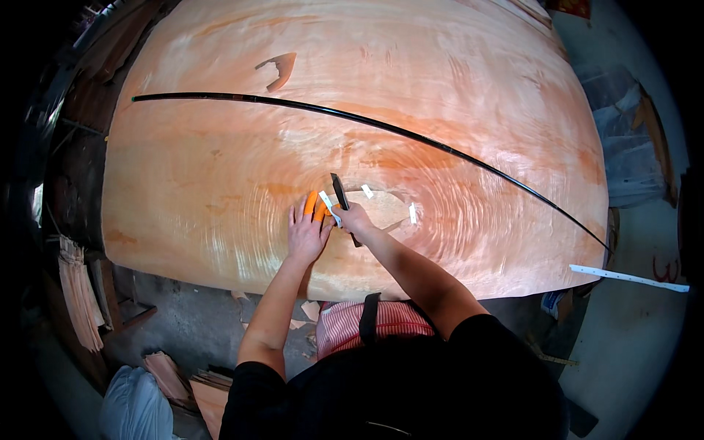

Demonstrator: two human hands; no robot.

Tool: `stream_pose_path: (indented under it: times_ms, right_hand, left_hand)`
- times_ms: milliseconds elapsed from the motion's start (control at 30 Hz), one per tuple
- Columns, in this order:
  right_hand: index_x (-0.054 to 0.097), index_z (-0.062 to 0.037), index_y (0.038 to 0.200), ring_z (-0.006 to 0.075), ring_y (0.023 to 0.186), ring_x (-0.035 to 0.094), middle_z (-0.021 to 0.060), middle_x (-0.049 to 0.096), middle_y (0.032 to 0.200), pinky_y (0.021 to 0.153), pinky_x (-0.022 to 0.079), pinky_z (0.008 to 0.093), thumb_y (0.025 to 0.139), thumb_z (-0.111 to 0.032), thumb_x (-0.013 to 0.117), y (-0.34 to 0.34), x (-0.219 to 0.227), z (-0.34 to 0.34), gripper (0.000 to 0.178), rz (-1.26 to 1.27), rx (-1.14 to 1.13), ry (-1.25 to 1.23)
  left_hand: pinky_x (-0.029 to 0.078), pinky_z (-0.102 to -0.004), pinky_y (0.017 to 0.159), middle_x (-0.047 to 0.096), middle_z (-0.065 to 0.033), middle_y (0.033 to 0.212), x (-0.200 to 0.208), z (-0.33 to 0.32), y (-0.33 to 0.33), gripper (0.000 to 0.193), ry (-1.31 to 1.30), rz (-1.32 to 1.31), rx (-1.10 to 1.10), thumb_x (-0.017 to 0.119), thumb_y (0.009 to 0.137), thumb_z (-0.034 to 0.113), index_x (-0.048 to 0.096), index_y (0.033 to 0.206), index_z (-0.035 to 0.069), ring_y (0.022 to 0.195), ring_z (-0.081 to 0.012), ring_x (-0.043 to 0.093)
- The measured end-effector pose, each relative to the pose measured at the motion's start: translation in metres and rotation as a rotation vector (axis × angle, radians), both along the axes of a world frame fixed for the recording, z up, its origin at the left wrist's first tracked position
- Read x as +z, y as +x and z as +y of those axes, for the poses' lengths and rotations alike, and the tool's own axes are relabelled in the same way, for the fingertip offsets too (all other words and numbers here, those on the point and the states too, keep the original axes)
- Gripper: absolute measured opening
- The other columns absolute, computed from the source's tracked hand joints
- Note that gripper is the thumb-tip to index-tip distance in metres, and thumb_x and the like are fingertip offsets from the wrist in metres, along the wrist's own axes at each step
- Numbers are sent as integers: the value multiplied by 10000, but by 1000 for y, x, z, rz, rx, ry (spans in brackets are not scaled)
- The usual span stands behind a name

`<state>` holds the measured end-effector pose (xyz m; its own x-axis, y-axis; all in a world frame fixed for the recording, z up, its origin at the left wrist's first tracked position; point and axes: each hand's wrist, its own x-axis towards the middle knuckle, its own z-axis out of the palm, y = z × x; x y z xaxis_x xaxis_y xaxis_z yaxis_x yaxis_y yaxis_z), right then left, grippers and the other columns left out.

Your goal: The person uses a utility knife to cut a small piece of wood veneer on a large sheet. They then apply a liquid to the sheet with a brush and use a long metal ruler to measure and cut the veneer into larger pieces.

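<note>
A large sheet of pale orange wood veneer (pixel 176 176) spreads out in front of me, with an oval hole or lighter patch (pixel 385 209) near its front edge. My left hand (pixel 305 233) rests on the sheet left of that oval, fingers stretched out, some in orange finger covers. In my right hand (pixel 354 220) is a slim black utility knife (pixel 339 189), its far end pointing away from me. A white tape strip (pixel 326 201) lies by the fingertips of both hands. Two short white tape pieces, one at the far rim (pixel 367 191) and another at the right rim (pixel 412 213), mark the oval.
A long, thin black rod (pixel 345 114) lies curved across the sheet beyond my hands. Behind it sits a torn brown veneer scrap (pixel 286 71). A white strip with holes (pixel 629 278) juts out at the right. Veneer bundles (pixel 79 293) and a pale sack (pixel 137 407) are at the left.
</note>
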<state>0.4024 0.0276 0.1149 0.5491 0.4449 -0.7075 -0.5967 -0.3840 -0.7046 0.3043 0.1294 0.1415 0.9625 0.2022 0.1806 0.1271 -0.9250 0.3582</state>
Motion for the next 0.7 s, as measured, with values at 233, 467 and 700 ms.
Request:
stream_pose_path:
  times_ms: [233, 467, 700]
  right_hand:
    - [573, -21, 711, 85, 397, 392, 33, 534, 548, 339, 283, 222, 766, -222, 529, -2, -5, 1, 213, -117, 13, -42]
    - [589, -15, 732, 82, 388, 387, 41, 558, 568, 337, 281, 221, 748, -235, 561, -2, -19, 1, 222, -97, 74, -111]
    - [594, 6, 747, 122, 462, 512, 79, 612, 659, 447, 400, 259, 718, -242, 605, -7, -8, -13, 249, -213, 188, -121]
  left_hand:
    - [239, -465, 945, 352, -138, 1244, -2, 8, 1, 484, -91, -19, 84, 591, 718, 302, 469, 1096, 26, 1149, -302, 325]
    - [217, -458, 969, 382, -103, 1238, -8, 8, 4, 394, 105, 21, -121, 537, 750, 211, 490, 1076, -5, 1182, -213, 313]
    - [170, -451, 996, 377, -110, 1238, -6, 11, 4, 333, 166, 116, -171, 445, 742, 87, 510, 1050, -22, 1196, -222, 285]
